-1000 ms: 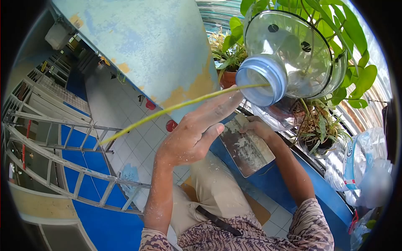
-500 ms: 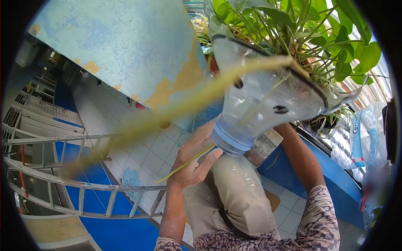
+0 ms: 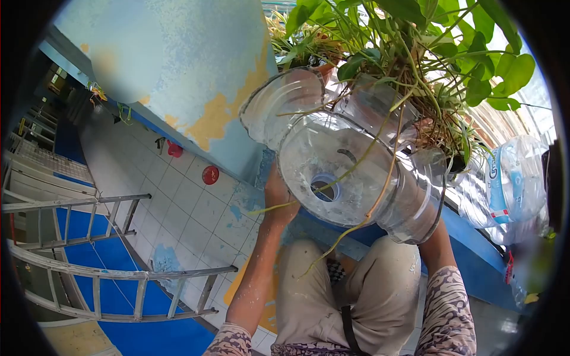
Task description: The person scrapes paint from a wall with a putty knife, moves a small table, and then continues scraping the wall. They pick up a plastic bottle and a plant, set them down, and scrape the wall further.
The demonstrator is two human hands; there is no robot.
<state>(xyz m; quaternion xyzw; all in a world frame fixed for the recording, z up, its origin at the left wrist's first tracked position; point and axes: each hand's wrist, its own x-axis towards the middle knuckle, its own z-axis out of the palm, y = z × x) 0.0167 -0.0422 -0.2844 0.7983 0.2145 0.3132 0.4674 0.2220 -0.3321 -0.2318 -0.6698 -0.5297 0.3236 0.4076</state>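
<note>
Looking down, I see a big clear plastic bottle (image 3: 368,178), cut open, right in front of my two hands. Its round neck (image 3: 326,187) shows in the middle, and long thin stems (image 3: 380,202) cross over it. My left hand (image 3: 281,193) is at the bottle's left side, but its fingers are hidden, so I can't tell if it holds anything. My right hand (image 3: 420,207) is behind the see-through plastic on the other side, too blurry to tell if it is closed. A leafy green plant (image 3: 415,53) is above the bottle. A squashy water bottle (image 3: 515,181) with a blue label is off to the right. My knees, in tan pants (image 3: 350,285), are below, and a metal ladder (image 3: 142,288) is to the left.
</note>
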